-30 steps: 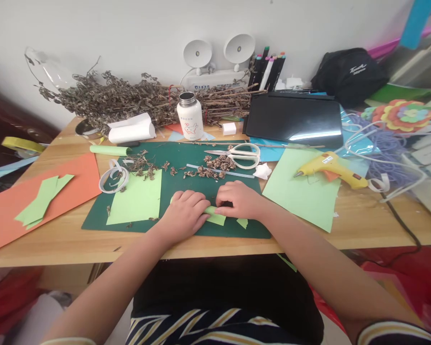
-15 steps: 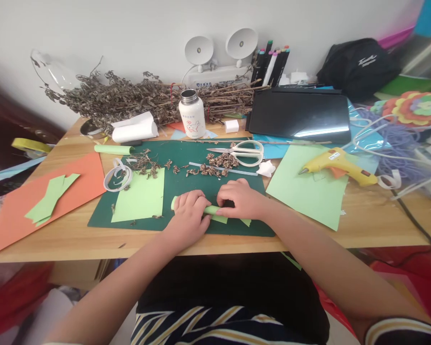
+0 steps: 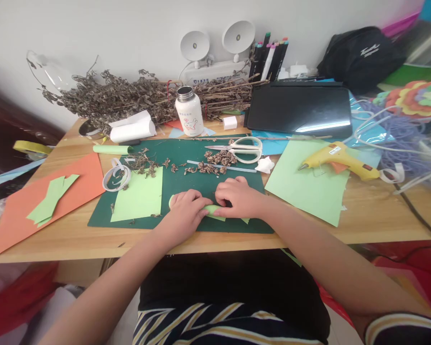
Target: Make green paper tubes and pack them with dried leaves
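Both my hands rest on the dark green cutting mat (image 3: 187,158) at the table's front edge. My left hand (image 3: 185,213) and my right hand (image 3: 237,197) are closed side by side on a rolled piece of light green paper (image 3: 212,210) that lies flat on the mat. Most of the roll is hidden under my fingers; its left end and a loose flap show. A small green scrap (image 3: 244,221) peeks out by my right hand.
On the mat lie a light green sheet (image 3: 138,195), dried plant bits (image 3: 215,160), white scissors (image 3: 242,147) and a tape coil (image 3: 115,176). A yellow glue gun (image 3: 339,159) rests on a green sheet (image 3: 307,187) to the right. Orange paper (image 3: 39,201), a white bottle (image 3: 188,112), dried branches (image 3: 129,98) and a black case (image 3: 300,111) stand around.
My hands stay on the green paper roll with only small finger shifts. The view has drifted slightly as my head moved.
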### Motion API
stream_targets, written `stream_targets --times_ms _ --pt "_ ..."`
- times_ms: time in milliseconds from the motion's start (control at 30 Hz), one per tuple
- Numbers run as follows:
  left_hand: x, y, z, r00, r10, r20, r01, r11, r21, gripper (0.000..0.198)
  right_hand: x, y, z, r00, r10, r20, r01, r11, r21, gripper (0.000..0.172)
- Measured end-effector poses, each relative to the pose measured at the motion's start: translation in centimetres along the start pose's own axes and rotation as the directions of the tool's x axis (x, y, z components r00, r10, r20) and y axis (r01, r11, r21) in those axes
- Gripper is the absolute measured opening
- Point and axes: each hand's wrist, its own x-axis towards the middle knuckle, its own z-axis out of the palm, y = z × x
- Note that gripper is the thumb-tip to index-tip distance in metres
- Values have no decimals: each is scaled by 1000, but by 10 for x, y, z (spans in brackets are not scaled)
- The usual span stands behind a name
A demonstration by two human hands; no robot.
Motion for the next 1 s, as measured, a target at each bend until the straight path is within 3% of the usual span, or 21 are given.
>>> stream_targets --times_ms 233,633,800,900,1000 --pt "9 3 -20 987 2 162 -7 1000 30 17 1 -1 3 999 -14 30 16 998 -60 40" --pt "9 8 -17 963 164 213 -226 923 312 11 0 -4 11 999 -52 -1 51 986 -161 40" --pt "9 14 -17 943 128 306 -231 915 330 11 -5 -8 4 996 -77 -33 69 978 -196 34" --pt "0 8 -20 955 102 280 -175 952 251 8 -18 -9 -7 990 -76 -120 73 997 -35 28" --pt "-19 -4 -22 986 65 154 -47 992 -117 16 -37 -13 -13 950 -45 -308 104 979 178 21"
